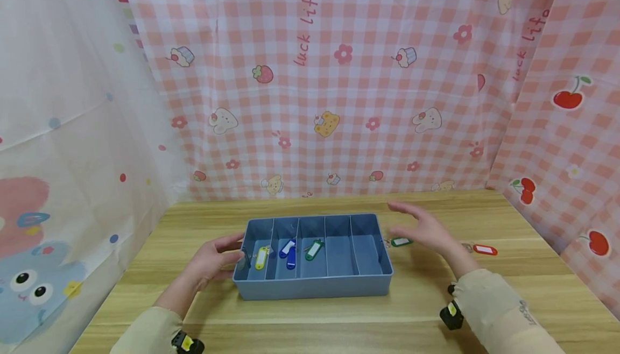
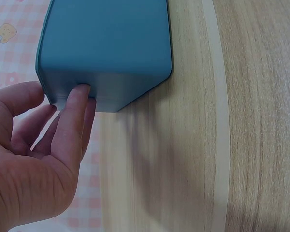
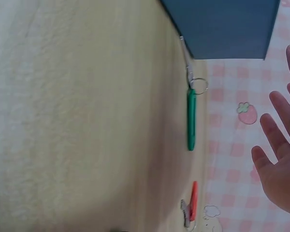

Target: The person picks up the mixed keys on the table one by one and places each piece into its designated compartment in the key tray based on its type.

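Note:
A grey-blue divided box sits lengthwise across the table. From its left end, one compartment holds a yellow key tag, the second a blue key tag and another blue key tag, the third a green key tag. My left hand touches the box's left end wall with fingers extended, as the left wrist view shows. Beyond the right end, my right hand hovers, fingers spread and holding nothing, above a loose green key tag with a metal ring.
Farther right on the wooden table lies a red key tag with its ring. A pink checked cloth hangs behind the table and along the right side; a white patterned cloth hangs at left.

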Tool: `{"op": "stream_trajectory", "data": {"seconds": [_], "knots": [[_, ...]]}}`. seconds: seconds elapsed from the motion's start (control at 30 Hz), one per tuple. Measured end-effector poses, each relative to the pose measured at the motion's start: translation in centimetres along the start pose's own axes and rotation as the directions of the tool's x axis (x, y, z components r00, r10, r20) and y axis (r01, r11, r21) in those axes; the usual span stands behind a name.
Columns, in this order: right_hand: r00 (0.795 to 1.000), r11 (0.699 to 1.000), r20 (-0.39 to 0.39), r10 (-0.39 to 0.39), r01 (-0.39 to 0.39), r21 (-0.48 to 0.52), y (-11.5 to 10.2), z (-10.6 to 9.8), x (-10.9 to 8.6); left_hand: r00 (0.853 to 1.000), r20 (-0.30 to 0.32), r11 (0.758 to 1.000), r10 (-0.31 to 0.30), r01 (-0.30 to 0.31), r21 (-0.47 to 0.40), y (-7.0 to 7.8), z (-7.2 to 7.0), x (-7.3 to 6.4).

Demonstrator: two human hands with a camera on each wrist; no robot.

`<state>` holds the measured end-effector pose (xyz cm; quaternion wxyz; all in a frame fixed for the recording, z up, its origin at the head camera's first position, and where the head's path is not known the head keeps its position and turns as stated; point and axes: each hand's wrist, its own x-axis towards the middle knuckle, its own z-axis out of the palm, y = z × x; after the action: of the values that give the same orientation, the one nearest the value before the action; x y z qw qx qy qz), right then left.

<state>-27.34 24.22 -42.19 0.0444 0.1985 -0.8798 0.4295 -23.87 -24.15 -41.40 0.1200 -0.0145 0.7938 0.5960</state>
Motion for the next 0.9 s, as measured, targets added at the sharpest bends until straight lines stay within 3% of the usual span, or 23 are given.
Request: {"op": "stream_trajectory", "data": {"seconds": [0.3, 0.57, 0.9], "knots": [[0.999, 0.998, 0.037, -0.011, 0.013, -0.060, 1.3, 0.4, 0.0, 1.000, -0.003, 1.000, -0.007, 0.007, -0.014, 0.2, 0.1, -0.3], [0.997, 0.994, 0.060, 0.048, -0.042, -0.102, 1.6, 0.8, -0.1, 1.000, -0.004, 1.000, 0.000, 0.000, -0.005, 0.3, 0.1, -0.3], [0.990, 0.998, 0.130, 0.055, -0.053, -0.017, 1.7, 0.9, -0.3, 1.000, -0.004, 1.000, -0.002, 0.002, -0.007, 0.4, 0.2, -0.3]]}}
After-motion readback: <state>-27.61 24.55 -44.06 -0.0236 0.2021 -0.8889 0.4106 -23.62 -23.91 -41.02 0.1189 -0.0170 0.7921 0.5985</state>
